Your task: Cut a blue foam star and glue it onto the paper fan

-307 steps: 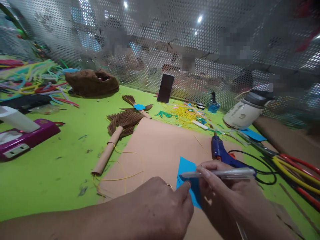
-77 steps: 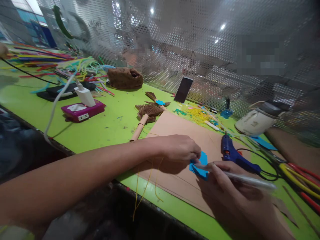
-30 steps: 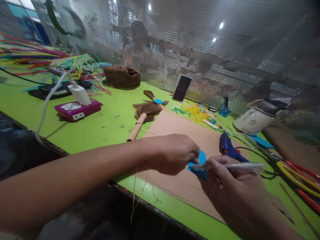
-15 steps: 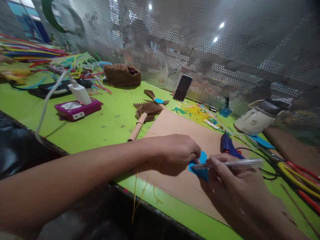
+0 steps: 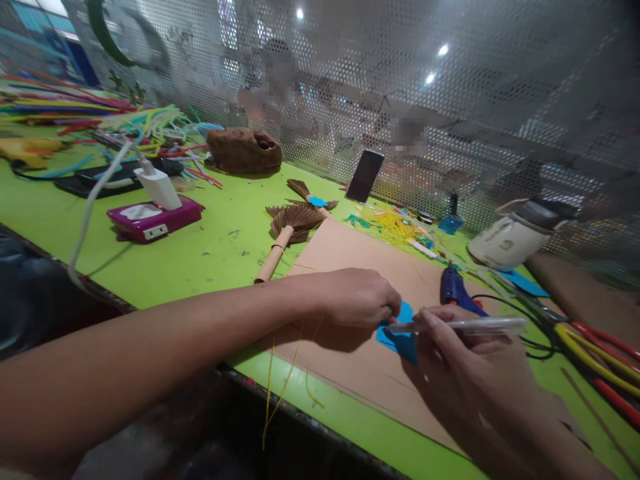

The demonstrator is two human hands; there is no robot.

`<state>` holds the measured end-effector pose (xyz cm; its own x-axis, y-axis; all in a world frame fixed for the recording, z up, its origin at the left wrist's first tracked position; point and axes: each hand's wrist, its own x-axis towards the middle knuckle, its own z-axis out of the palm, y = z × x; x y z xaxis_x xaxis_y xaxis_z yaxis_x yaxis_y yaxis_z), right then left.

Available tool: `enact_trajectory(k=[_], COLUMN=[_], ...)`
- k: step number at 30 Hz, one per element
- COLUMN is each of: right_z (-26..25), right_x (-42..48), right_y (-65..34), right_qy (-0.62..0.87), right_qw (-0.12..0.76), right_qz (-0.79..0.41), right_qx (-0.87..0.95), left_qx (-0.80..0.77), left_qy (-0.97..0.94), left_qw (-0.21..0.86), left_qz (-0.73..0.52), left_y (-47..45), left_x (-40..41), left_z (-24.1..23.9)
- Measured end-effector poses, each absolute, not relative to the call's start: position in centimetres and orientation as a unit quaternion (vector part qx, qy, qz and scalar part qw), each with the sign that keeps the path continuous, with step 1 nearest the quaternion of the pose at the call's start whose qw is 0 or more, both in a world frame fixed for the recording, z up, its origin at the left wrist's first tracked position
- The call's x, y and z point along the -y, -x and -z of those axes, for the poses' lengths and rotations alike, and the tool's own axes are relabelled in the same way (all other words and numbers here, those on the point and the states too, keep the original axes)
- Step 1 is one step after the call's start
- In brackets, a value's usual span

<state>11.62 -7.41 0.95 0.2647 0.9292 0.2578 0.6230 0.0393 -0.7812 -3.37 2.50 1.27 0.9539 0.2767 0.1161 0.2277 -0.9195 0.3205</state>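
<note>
My left hand (image 5: 357, 297) rests on a tan sheet (image 5: 350, 267) with its fingers pinched on the edge of a small blue paper piece (image 5: 400, 337). My right hand (image 5: 475, 373) is closed around a clear pen (image 5: 460, 326), whose tip lies over the blue piece. Both hands meet at the blue paper near the table's front edge.
A blue glue gun (image 5: 457, 293) with a black cord lies just behind my right hand. Brown paper fans on rolled handles (image 5: 290, 223), a phone (image 5: 365, 175), a white jug (image 5: 510, 239), a magenta box with a charger (image 5: 155, 217) and coloured strips (image 5: 100, 123) sit on the green table (image 5: 200, 257). A perforated screen stands behind.
Over ten seconds the view has pulled back and swung left. In the last second my hands barely moved; the pen tip shifted slightly over the blue paper.
</note>
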Motion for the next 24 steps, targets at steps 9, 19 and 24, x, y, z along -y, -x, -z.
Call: enact_trajectory(k=[9, 19, 24], right_z=[-0.7, -0.6, -0.7], right_x=[7.4, 8.0, 8.4], right_y=[-11.8, -10.8, -10.8], right_qy=[0.668, 0.655, 0.646], right_qw=[0.447, 0.482, 0.487], right_qz=[-0.181, -0.225, -0.273], right_qx=[0.566, 0.537, 0.521], left_qx=[-0.131, -0.158, -0.151], left_qy=[-0.976, -0.964, -0.963], left_qw=[0.16, 0.2, 0.205], left_qz=[-0.066, -0.071, -0.085], left_y=[3.5, 3.3, 3.5], left_x=[-2.3, -2.5, -2.4], left_z=[-1.5, -1.3, -1.2])
